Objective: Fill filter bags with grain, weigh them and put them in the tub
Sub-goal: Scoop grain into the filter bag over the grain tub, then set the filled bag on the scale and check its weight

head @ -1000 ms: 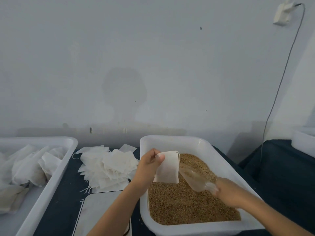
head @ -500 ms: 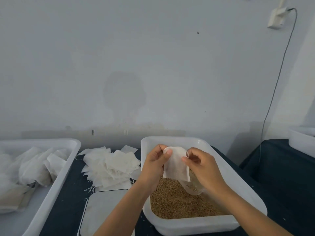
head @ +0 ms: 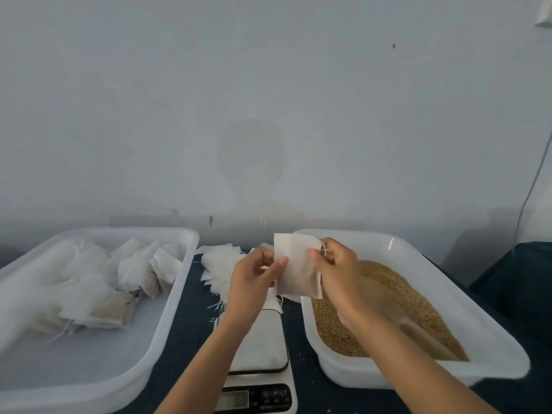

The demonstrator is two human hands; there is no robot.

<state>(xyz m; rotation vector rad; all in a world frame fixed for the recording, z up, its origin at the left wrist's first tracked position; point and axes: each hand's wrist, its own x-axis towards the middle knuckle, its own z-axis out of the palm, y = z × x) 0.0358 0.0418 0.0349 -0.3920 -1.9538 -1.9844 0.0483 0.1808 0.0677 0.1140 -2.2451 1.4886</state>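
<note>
I hold a white filter bag [head: 295,265] between both hands, above the gap between the scale and the grain tub. My left hand [head: 254,279] pinches its left edge. My right hand [head: 339,271] pinches its right top corner, where the drawstring shows. The white tub of brown grain [head: 397,306] sits at the right, with a clear scoop [head: 418,327] lying in the grain. A white tub [head: 176,294] at the left holds several filled bags [head: 119,276]. The white scale [head: 263,348] stands under my left forearm, with nothing on its platform.
A pile of flat unfilled filter bags [head: 218,267] lies on the dark tablecloth [head: 301,354] behind the scale. A grey wall rises close behind the tubs. A cable [head: 534,186] hangs down the wall at the right.
My right hand let go of the scoop, which now lies in the grain, and took hold of the bag's right edge. Both hands carried the bag leftward, away from over the grain.
</note>
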